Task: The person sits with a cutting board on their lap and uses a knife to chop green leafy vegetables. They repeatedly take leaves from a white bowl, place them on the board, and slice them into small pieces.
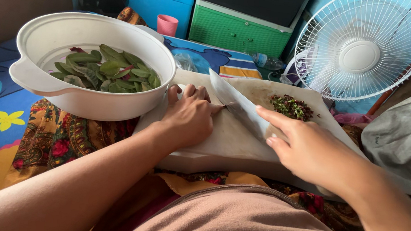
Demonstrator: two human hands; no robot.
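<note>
Brown-clad lap nearest. Left hand (188, 117) closed around knife (235, 105) handle at cutting board (222, 146) centre; right hand (310, 149) open, fingers flat on blade. Chopped greens (291, 107) at far edge

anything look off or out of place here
One thing: the cutting board rests on cloth over the person's lap, not a firm surface, and its near edge overhangs. The right hand lies flat on the knife blade; the left hand is beside it. Chopped greens and the bowl look tidy, nothing spilled.
</note>
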